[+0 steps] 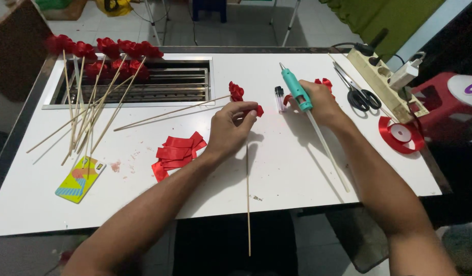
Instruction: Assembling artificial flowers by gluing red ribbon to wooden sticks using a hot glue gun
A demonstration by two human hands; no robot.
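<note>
Pinching folded red satin ribbon [257,110] with left fingers [246,111], right fingers [311,102] gripping teal plastic glue gun [296,90].

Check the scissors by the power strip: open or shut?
Shut. The scissors lie flat on the white table, blades together in one line, beside the power strip.

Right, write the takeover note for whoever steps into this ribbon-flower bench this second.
Left hand: pinches a red ribbon bud at the top of a thin wooden stick that runs off the table's near edge.
Right hand: grips a teal glue gun, nozzle pointing away.
Done: finished red flowers on sticks piled at the left, one more lying mid-table.
Left: a stack of cut ribbon pieces by the left wrist; ribbon roll and scissors on the right.
</note>
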